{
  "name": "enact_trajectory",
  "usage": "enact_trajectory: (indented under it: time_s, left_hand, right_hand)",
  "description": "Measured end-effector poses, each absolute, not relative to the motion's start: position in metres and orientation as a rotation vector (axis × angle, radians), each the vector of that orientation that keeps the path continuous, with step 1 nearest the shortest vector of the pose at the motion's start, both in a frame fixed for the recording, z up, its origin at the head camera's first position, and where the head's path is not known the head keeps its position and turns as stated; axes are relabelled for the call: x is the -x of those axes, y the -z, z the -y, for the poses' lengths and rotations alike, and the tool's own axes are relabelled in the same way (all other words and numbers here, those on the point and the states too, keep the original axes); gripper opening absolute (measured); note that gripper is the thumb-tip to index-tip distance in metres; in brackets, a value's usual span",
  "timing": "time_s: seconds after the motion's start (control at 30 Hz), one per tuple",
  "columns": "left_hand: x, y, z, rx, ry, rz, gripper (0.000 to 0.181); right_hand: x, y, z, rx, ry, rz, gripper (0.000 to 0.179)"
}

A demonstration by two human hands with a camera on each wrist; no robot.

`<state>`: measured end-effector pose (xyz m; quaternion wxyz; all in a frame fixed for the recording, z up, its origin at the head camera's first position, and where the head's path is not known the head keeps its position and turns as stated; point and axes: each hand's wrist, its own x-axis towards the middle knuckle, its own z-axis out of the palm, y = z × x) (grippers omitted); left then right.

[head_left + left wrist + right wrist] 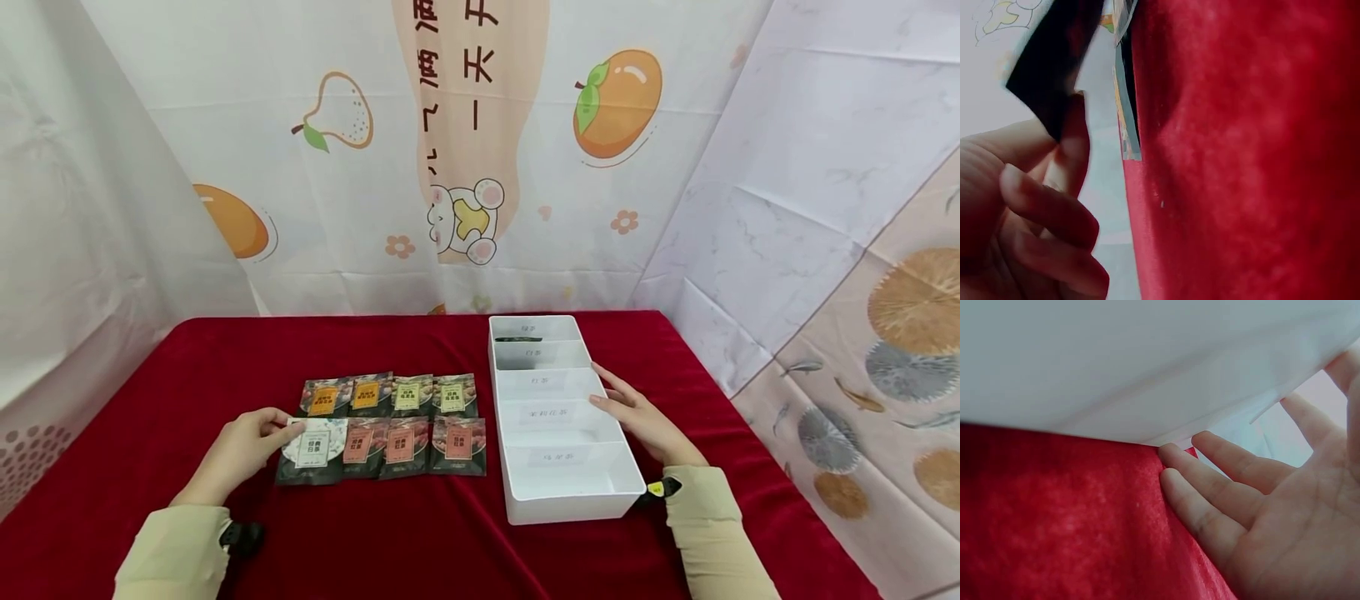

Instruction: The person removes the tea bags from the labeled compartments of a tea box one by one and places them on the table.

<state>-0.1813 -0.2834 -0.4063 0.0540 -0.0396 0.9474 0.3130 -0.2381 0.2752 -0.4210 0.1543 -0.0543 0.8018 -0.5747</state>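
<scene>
My left hand (251,450) pinches the corner of a flat packet with a white label (312,450), at the left end of the front row. Seen from the left wrist, the packet's dark back (1054,69) is tilted up off the red cloth, between thumb and forefinger. Beside it lie several packets with red labels (406,447); behind are packets with orange labels (325,400) and yellow-green ones (453,395). My right hand (641,417) rests on the right side of a white divided box (573,508), its extended fingers (1222,494) touching the outer wall.
Red cloth (375,542) covers the table. The box's compartments bear small labels, and a dark packet edge (517,339) shows in the rearmost one. A printed curtain (337,208) hangs behind the table, with more sheeting at both sides.
</scene>
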Motion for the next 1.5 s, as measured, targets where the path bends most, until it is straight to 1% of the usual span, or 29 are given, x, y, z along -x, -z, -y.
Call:
enact_trajectory:
  time_s: [0.1, 0.47, 0.7, 0.83, 1.13, 1.5]
  left_hand:
    - [0.182, 0.408, 0.286, 0.146, -0.907, -2.866, 0.051]
    - [0.183, 0.403, 0.290, 0.231, -0.809, -2.840, 0.053]
    - [0.181, 0.399, 0.292, 0.285, -0.735, -2.873, 0.058]
    - [0.180, 0.393, 0.289, 0.325, -0.702, -2.902, 0.054]
    - [0.183, 0.373, 0.263, 0.216, -0.729, -2.979, 0.047]
    - [0.191, 0.353, 0.232, 0.107, -0.764, -3.047, 0.047]
  right_hand:
    - [0.238, 0.422, -0.275, 0.158, 1.649, -2.296, 0.073]
    - [0.239, 0.421, -0.275, 0.162, 1.647, -2.302, 0.073]
    - [0.240, 0.422, -0.274, 0.160, 1.650, -2.300, 0.073]
    - [0.239, 0.422, -0.274, 0.161, 1.652, -2.296, 0.073]
    - [0.238, 0.422, -0.275, 0.152, 1.653, -2.302, 0.073]
    - [0.238, 0.423, -0.275, 0.163, 1.669, -2.289, 0.073]
